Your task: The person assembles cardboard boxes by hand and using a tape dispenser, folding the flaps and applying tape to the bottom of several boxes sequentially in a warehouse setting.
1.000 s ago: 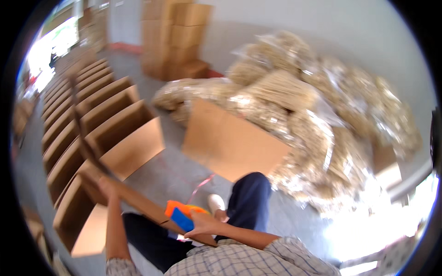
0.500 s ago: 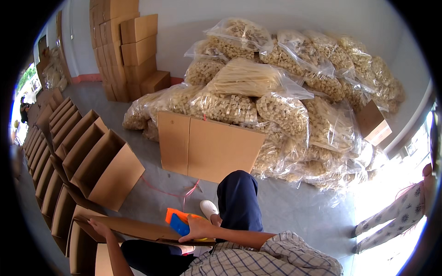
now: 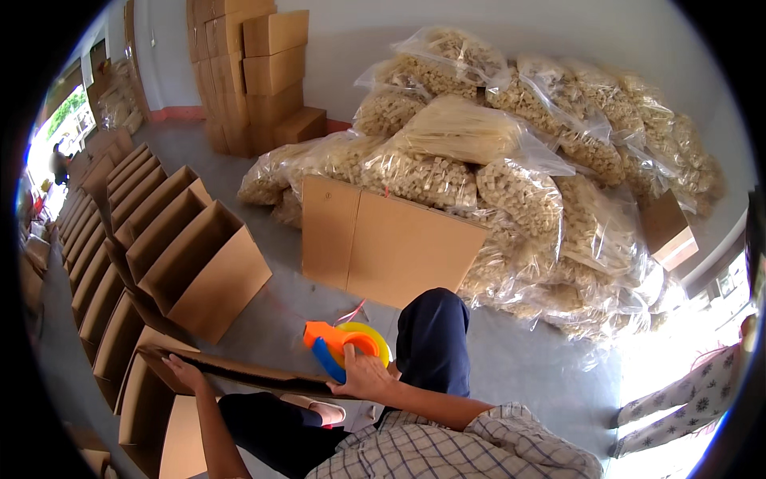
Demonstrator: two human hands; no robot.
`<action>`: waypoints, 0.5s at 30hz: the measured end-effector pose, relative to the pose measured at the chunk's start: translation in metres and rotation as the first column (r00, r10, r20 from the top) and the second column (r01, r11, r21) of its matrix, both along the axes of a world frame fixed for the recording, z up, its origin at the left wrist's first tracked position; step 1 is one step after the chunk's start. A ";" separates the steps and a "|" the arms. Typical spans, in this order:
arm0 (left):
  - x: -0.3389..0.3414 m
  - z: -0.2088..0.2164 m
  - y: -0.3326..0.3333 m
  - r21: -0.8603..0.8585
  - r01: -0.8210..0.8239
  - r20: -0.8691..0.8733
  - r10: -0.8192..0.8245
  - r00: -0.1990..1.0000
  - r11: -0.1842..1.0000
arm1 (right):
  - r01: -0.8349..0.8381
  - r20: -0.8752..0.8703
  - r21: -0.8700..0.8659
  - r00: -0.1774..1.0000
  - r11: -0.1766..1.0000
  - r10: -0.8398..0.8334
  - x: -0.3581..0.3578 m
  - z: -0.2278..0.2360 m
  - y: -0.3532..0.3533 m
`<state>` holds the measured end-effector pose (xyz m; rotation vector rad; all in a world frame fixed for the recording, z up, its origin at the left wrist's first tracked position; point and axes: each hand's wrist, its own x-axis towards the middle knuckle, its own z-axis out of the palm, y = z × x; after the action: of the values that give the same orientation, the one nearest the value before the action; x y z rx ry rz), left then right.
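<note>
My left hand [image 3: 185,374] grips the left end of a folded cardboard box [image 3: 259,374], its fingers over the top edge. The box lies slanted across my lap, with a dark narrow gap along its upper edge. In my right hand [image 3: 365,377] is an orange tape dispenser [image 3: 321,333] with a blue handle [image 3: 327,359] and a yellow tape roll [image 3: 386,345]. This hand is closed round the dispenser and rests at the box's right end. Part of the dispenser is hidden behind my fingers.
Rows of open cardboard boxes [image 3: 219,275] stand on the left. Ahead, a flattened carton [image 3: 395,247] leans against clear bags of pale pieces [image 3: 431,180]. Taped cartons [image 3: 275,72] are stacked at the wall. Another person's patterned trouser legs [image 3: 678,395] show at right.
The tape dispenser has turned and risen at the box's right end, so more of its orange body and yellow roll shows. My left hand keeps its hold. The whole view has shifted slightly.
</note>
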<state>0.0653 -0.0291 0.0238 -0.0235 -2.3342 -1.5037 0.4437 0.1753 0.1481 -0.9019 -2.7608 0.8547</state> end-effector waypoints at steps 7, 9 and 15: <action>0.010 0.014 -0.014 -0.155 0.192 0.151 -0.169 0.974 0.969 | 0.129 -0.044 0.085 0.991 0.988 -0.125 -0.002 -0.011 0.012; 0.016 0.037 -0.021 -0.255 0.265 0.155 -0.231 0.960 0.930 | 0.169 -0.084 0.085 0.983 0.982 -0.162 0.000 0.001 0.014; 0.013 0.068 0.026 -0.442 0.754 0.150 -0.789 0.596 0.486 | 0.297 -0.534 -0.519 0.619 0.801 -0.576 0.063 -0.017 0.057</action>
<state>0.0781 -0.0029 0.0919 -1.4322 -2.6948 -1.1161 0.5064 0.2321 0.1311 -1.0103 -1.6544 1.3137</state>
